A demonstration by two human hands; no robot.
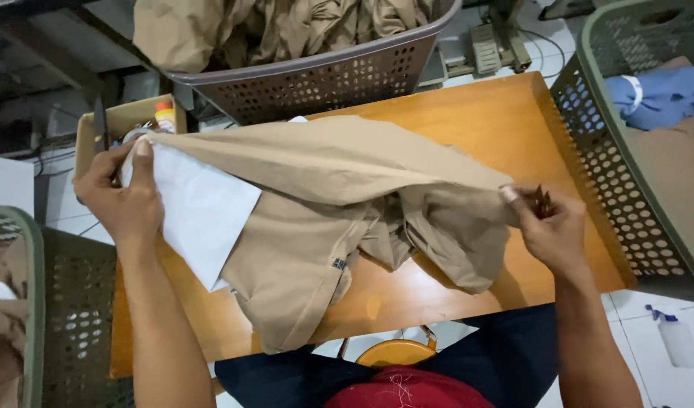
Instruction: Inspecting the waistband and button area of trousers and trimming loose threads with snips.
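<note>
Table top: a tan garment (324, 219) stretched between the left hand (124, 200) and right hand (547, 227) covers the middle of the wooden table (475, 113).
Far side: bare wood lies open behind the garment, up to a grey basket (324, 79) of tan cloth.
Right edge: a green basket (626, 174) walls off the table just beside the right hand.
Left edge: a cardboard box (128, 121) and another green basket (60, 317) crowd the left hand.
Near edge: a strip of bare wood, apparently open, shows by the right forearm.
</note>
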